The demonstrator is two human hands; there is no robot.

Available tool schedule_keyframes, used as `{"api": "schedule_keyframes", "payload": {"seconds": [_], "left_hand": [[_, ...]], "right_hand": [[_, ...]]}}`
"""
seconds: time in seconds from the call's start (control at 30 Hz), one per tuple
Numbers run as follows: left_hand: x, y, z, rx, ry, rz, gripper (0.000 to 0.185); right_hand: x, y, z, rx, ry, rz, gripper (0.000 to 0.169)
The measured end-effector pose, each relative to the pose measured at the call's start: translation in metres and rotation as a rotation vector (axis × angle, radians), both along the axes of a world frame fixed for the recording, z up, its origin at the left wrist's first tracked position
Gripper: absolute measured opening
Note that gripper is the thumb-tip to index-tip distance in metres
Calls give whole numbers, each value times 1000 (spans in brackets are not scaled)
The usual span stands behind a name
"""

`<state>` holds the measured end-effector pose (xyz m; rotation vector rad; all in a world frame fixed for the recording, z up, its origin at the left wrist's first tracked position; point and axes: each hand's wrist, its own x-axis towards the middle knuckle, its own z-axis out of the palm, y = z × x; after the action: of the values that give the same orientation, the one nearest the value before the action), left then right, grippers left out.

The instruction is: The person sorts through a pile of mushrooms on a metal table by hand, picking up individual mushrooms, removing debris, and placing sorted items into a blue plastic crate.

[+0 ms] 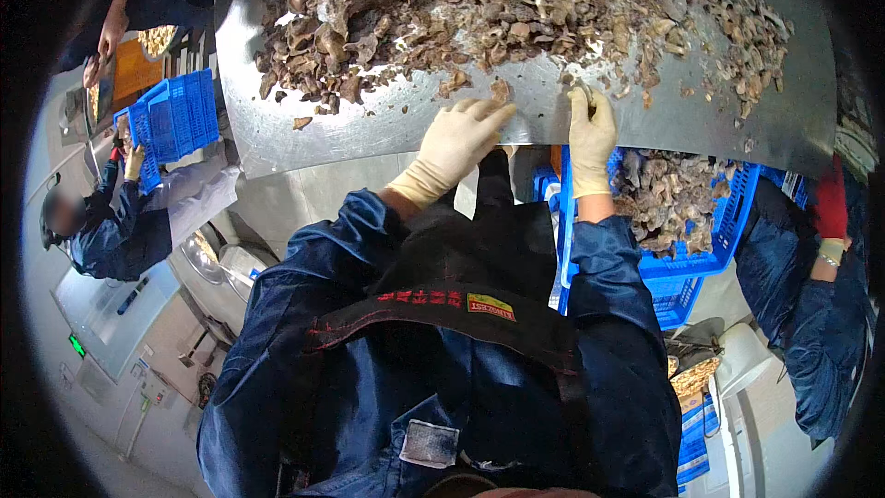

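Brown dried mushroom pieces (pixel 511 7) lie in a broad heap on a stainless-steel table (pixel 387 126) before me. My left hand (pixel 460 138), in a pale rubber glove, is palm down at the table's near edge, just short of a small loose piece (pixel 500 89). Its thumb and underside are hidden, so I cannot tell whether it holds anything. To the right, my gloved right hand (pixel 592 135) pinches a small mushroom piece (pixel 585 94) between thumb and fingers, just above the steel. Below that edge, beside my right forearm, a blue plastic crate (pixel 738 211) holds many more pieces (pixel 667 200).
A person (pixel 114 214) at the left handles blue crates (pixel 176 121). Another person's bare hand (pixel 110 38) shows at upper left. On the right, close to the table, is a person in dark blue clothes (pixel 795 290). Another blue crate (pixel 671 297) sits under the filled one.
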<state>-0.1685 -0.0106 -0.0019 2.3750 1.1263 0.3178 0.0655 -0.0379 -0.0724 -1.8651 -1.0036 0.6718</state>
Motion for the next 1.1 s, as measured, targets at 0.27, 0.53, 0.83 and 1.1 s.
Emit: {"api": "schedule_keyframes", "payload": {"seconds": [0.27,0.53,0.83,1.1], "left_hand": [[2,71,-44,19,115,-100,39],[-31,116,0,-1323,-1318,581,36],[69,183,-1,-30,-222,433,48],[6,189,-21,-1140,-1338,704,34]], "right_hand": [[9,56,-13,101,-318,159,21],[12,63,-10,44,-377,213,24],[7,65,-8,67,-451,195,17],[10,62,-10,86,-416,187,18]]}}
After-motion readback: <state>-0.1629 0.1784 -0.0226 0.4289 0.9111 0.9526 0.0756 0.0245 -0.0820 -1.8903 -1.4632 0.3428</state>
